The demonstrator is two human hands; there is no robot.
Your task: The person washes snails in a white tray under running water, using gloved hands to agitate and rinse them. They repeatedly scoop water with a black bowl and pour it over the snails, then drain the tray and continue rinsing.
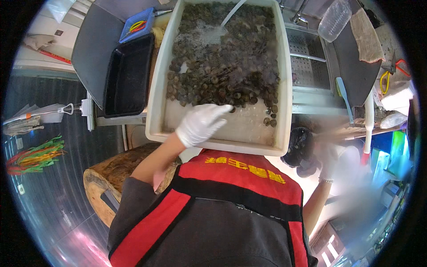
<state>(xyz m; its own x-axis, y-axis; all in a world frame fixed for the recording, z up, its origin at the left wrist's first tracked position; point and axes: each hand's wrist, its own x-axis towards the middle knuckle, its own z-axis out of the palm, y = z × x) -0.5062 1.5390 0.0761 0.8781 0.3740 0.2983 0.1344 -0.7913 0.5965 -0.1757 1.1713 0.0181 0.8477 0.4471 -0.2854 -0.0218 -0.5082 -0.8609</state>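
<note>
Nearest, the white-gloved right hand [341, 162] blurs beside a round black bucket [298, 149]; I cannot tell whether it grips anything, and a swing could knock the bucket. The white-gloved left hand [201, 125], fingers extended and slightly parted, reaches over the near wall of a white rectangular plastic tub [286, 93], fingertips at the edge of small, dark, rounded shells [222, 82] spread inside. Slick gloves might let shells roll away; pressing on the rim could tilt the tub. Beyond, a bumped whitish tube [233, 12] could slip out.
</note>
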